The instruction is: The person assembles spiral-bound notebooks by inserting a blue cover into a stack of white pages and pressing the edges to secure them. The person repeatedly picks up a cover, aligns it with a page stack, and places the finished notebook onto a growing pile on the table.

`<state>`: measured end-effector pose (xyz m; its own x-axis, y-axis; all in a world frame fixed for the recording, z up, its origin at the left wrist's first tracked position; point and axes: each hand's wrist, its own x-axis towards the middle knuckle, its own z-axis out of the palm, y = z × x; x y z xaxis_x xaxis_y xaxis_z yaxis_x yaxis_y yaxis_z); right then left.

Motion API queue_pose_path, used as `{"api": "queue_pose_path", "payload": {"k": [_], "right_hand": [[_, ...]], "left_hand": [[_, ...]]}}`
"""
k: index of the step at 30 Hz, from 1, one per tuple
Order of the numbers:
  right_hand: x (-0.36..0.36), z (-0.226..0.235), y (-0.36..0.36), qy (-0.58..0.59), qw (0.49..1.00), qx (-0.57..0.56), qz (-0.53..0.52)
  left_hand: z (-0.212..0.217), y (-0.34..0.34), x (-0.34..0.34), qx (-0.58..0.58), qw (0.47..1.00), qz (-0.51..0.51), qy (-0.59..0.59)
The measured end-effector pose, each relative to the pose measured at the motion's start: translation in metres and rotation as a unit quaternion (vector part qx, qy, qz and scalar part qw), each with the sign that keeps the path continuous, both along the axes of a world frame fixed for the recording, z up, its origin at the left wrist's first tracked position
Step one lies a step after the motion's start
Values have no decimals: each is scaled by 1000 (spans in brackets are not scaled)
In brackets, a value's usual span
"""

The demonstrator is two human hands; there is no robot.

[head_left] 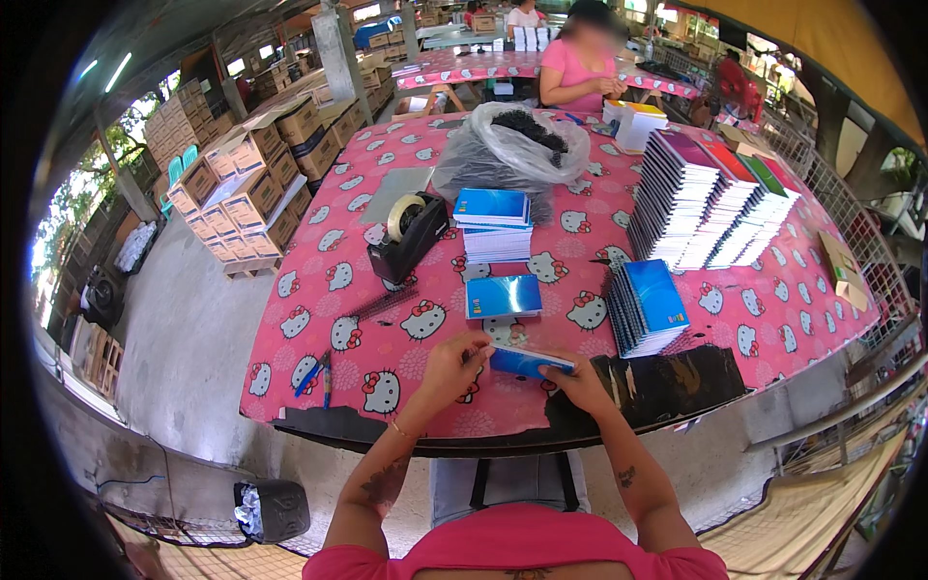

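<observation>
A small blue-covered notebook is held low over the near side of the table, tilted, with its page edges toward the far side. My right hand grips its right end, thumb on the cover. At its upper left corner my left hand is closed in a pinch; what the fingertips hold, if anything, is too small to make out. Just beyond lies another blue notebook. Farther back is a stack of blue notebooks. To the right stands a pile of blue spiral-bound notebooks.
A black tape dispenser, black coils and blue pens lie left. Behind stands a clear plastic bag with black coils. Tall notebook stacks rise at right. A person in pink works across the pink-covered table.
</observation>
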<state>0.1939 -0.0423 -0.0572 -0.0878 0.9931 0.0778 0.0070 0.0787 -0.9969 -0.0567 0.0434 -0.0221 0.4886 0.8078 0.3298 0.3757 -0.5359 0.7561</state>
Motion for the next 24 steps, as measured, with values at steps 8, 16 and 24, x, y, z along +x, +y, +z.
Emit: {"api": "queue_pose_path", "payload": {"k": [8,16,24], "right_hand": [[1,-5,1,19,1000,-2,5],[-1,-4,1,8,1000,-3,-6],[1,-6,1,20,1000,-8,-4]], "left_hand": [[1,-4,-7,40,999,-4,-10],[17,-15,-6,50,998,-29,-16],[6,-4,-5,53,998,-18,-28]]}}
